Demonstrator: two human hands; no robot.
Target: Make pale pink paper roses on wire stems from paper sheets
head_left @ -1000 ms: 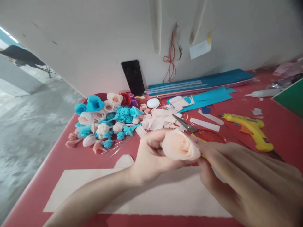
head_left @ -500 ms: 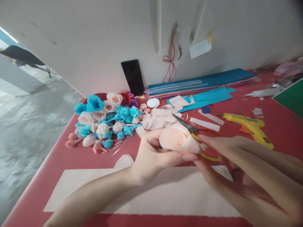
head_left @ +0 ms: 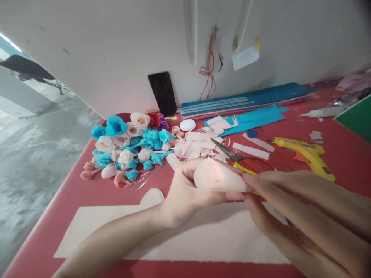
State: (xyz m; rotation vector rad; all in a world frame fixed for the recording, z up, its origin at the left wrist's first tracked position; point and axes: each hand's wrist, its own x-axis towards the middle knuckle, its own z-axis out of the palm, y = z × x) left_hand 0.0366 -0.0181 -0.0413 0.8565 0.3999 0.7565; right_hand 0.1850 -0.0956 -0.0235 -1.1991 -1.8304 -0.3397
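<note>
A pale pink paper flower [head_left: 216,177] lies on its side above the table, its cupped petals facing left. My left hand [head_left: 182,189] is closed around it from the left, thumb along its near side. My right hand [head_left: 286,208] pinches the narrow base end of the flower with its fingertips. Beneath and behind the hands lie scissors [head_left: 232,150] with red and yellow handles, partly hidden by my right hand. A long pale paper strip [head_left: 116,231] is spread below both hands, and a rounded paper petal [head_left: 152,197] lies by its far edge.
Finished blue, white and pink paper flowers [head_left: 127,143] are heaped at the left. Pale paper scraps [head_left: 193,144] lie mid-table. A yellow glue gun [head_left: 307,154] rests at the right. A black phone [head_left: 162,92] leans on the wall near blue paper [head_left: 255,119].
The flower has turned in my hands, so its opening shows less and its outer side more. My right hand has shifted slightly right along its base.
</note>
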